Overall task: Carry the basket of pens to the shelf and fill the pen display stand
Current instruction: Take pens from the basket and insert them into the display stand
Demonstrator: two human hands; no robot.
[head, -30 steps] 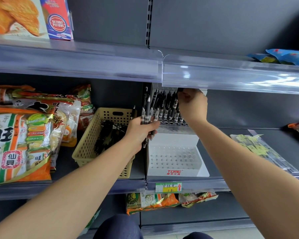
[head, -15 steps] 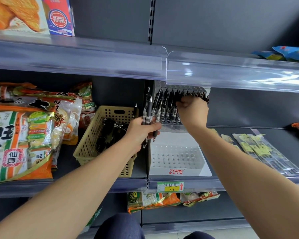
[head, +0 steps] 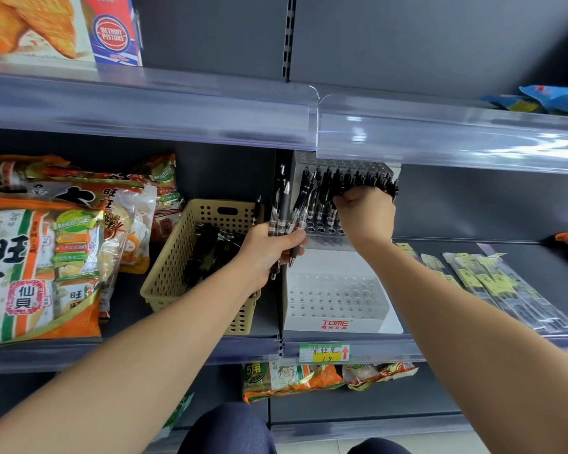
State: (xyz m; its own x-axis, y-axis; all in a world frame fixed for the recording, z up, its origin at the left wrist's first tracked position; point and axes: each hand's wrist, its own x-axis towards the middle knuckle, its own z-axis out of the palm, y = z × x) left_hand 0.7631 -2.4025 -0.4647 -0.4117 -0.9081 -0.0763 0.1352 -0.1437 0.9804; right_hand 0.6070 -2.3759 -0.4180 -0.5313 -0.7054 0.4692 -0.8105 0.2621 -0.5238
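Observation:
A beige perforated basket (head: 177,257) sits on the middle shelf and holds several black pens (head: 210,247). To its right stands the white tiered pen display stand (head: 338,299); its upper tier is packed with black pens (head: 322,194) and the lower front holes stand bare. My left hand (head: 269,250) is shut on a bundle of black pens (head: 284,211) beside the stand. My right hand (head: 366,214) is at the upper tier, fingers closed around a pen among the standing pens there.
Orange snack bags (head: 40,257) crowd the shelf left of the basket. Flat packets with yellow labels (head: 492,283) lie to the right of the stand. The clear rail of the upper shelf (head: 318,126) hangs just above the stand's top. A price tag (head: 323,352) marks the shelf edge.
My right hand has dropped lower and shifted right along the upper tier, out from under the shelf rail. My left hand keeps the pen bundle in nearly the same place.

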